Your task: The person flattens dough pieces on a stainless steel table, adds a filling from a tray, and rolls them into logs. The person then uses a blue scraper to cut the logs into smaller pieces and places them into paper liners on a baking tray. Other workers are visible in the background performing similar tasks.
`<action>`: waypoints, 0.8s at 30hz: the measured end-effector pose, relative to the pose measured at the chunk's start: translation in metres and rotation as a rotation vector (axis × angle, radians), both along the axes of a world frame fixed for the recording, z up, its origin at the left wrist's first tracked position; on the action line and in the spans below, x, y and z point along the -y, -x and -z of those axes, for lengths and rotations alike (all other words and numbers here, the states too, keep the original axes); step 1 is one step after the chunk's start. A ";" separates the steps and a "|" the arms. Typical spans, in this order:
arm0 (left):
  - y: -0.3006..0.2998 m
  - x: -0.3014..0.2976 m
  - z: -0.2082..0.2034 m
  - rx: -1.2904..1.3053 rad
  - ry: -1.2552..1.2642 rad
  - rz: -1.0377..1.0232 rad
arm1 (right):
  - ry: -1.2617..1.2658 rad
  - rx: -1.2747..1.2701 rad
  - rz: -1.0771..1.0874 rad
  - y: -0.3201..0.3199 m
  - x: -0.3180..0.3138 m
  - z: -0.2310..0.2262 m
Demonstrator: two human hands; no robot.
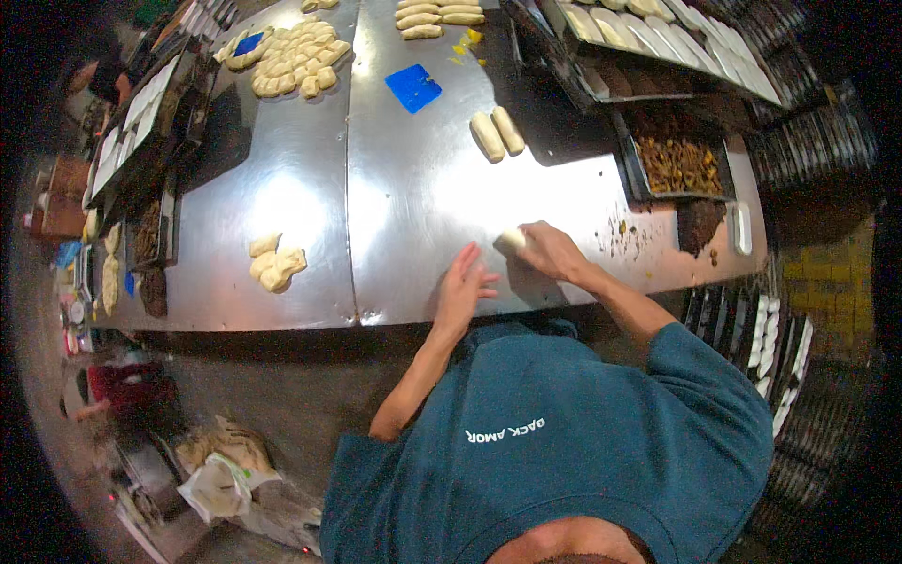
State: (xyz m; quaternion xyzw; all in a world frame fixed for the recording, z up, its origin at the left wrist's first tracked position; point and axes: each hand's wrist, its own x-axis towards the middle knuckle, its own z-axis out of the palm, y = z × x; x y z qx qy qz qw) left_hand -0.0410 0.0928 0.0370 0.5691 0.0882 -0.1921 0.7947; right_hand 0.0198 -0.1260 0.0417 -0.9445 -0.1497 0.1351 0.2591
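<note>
Close to the front edge of the metal table, my right hand [547,250] has its fingers closed on a pale dough piece [513,239], partly hidden and slightly blurred. To its left, my left hand [461,285] is held with fingers apart and nothing in them. Farther off, two smooth dough rolls [497,134] lie side by side on the steel. A small cluster of dough lumps [275,265] rests to the left, beyond the table's seam.
A big pile of dough pieces [299,58] sits far left, and several dough rolls [435,13] at the far middle. Nearby lies a blue scraper [413,88]. On the right stand a tray of brown-yellow filling [678,167], a dark brown mass [702,227] and stacked trays [648,42].
</note>
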 end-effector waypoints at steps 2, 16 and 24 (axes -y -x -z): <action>-0.002 -0.015 -0.007 -0.007 -0.063 -0.100 | -0.252 -0.188 0.270 -0.047 -0.011 -0.008; 0.083 -0.081 -0.008 -0.182 -0.180 -0.587 | 0.199 0.169 -0.032 -0.196 -0.120 -0.017; 0.021 -0.273 0.009 0.064 -1.174 -0.889 | -0.239 0.107 -0.644 -0.126 -0.355 0.002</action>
